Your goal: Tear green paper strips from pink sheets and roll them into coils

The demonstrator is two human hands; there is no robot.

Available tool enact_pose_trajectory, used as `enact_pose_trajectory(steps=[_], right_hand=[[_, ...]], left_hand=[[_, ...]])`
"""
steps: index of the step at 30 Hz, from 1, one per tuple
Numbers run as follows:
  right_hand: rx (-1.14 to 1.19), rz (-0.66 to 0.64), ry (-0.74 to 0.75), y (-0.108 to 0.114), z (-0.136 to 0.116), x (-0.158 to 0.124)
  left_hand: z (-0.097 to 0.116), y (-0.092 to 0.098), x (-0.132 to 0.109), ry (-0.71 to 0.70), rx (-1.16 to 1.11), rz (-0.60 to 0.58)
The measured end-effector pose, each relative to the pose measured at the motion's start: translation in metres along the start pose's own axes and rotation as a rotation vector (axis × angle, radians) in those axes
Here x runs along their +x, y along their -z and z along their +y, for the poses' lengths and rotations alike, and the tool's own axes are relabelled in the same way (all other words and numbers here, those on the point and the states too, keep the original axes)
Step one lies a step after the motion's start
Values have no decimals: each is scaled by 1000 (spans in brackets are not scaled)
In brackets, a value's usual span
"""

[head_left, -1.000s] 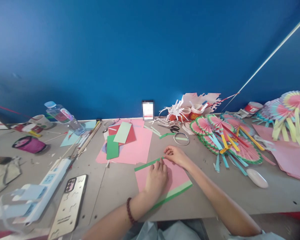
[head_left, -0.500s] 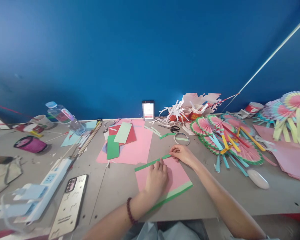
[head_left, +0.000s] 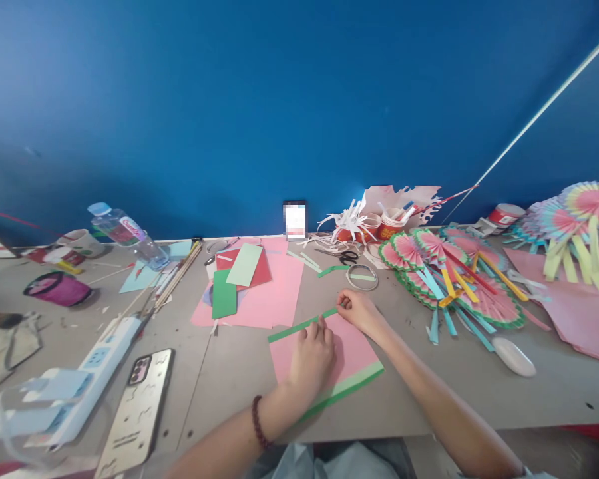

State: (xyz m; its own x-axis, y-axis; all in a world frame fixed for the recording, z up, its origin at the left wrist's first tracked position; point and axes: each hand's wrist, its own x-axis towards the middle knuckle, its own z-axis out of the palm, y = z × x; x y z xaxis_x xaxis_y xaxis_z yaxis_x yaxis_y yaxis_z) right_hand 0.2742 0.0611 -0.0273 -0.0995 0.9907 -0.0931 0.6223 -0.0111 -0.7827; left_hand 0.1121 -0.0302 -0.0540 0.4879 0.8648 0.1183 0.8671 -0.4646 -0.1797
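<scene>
A pink sheet [head_left: 355, 342] with green strips along its far and near edges lies on the grey table. My left hand [head_left: 313, 352] rests on top of it, fingers curled and close together, their tips near the far green strip [head_left: 294, 327]; whether anything is under them is hidden. At the sheet's far right corner is my right hand [head_left: 357, 309], with its fingers drawn together by the end of the strip. What these fingers hold, if anything, is too small to tell. A roll of clear tape [head_left: 362, 277] lies just beyond my right hand.
Green, red and pink papers [head_left: 284, 286] lie beyond on the left, near a bottle [head_left: 130, 233]. A phone [head_left: 138, 409] and a power strip [head_left: 97, 376] are at left. Scissors [head_left: 348, 257], folded paper fans [head_left: 439, 266] and a white mouse [head_left: 514, 356] stand to the right.
My right hand's fingers have curled in more and shifted slightly left. My left hand stays on the sheet.
</scene>
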Motion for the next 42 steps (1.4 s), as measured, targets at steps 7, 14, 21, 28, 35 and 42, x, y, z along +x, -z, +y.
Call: enact_pose_trajectory(steps=[7, 14, 21, 28, 35, 42], right_hand=[[-76, -3, 13, -1, 0, -1], [-116, -4, 13, -3, 1, -1], [-170, 13, 10, -2, 4, -3], [-375, 66, -11, 12, 16, -4], [-492, 105, 104, 14, 7, -13], [-571, -113, 550, -11, -4, -49]], left_hand=[[-1, 2, 0, -16, -3, 9], [-2, 3, -1, -12, -42, 4], [-3, -9, -1, -12, -59, 65], [-2, -20, 0, 10, -113, 56], [-3, -13, 0, 5, -90, 61], [-4, -3, -1, -19, -80, 72]])
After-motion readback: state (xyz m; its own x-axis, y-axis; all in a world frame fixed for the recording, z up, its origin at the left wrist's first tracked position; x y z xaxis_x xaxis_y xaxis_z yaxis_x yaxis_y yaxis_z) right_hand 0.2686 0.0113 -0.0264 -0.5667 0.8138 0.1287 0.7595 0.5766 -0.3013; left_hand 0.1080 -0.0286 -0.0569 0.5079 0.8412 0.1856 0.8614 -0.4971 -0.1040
